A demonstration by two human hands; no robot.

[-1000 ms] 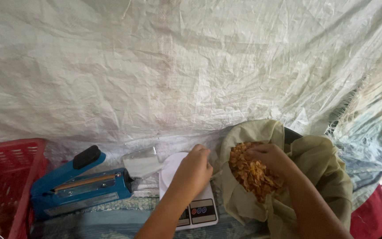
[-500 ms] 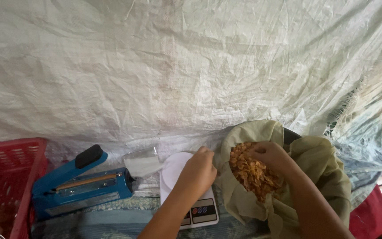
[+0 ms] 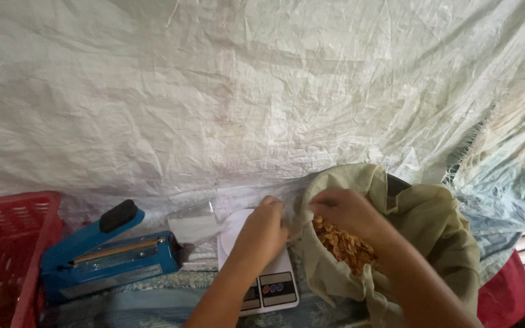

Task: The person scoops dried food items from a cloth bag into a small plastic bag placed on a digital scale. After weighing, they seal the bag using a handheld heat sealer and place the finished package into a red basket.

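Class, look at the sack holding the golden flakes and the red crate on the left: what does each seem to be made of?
Sack: soft woven cloth, likely cotton, matte olive; it folds and slumps in loose creases. Red crate: moulded plastic, slightly glossy; its walls are a rigid perforated lattice.

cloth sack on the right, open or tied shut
Open: the sack has its mouth spread wide, showing orange-brown flakes inside, and the right hand is at the opening.
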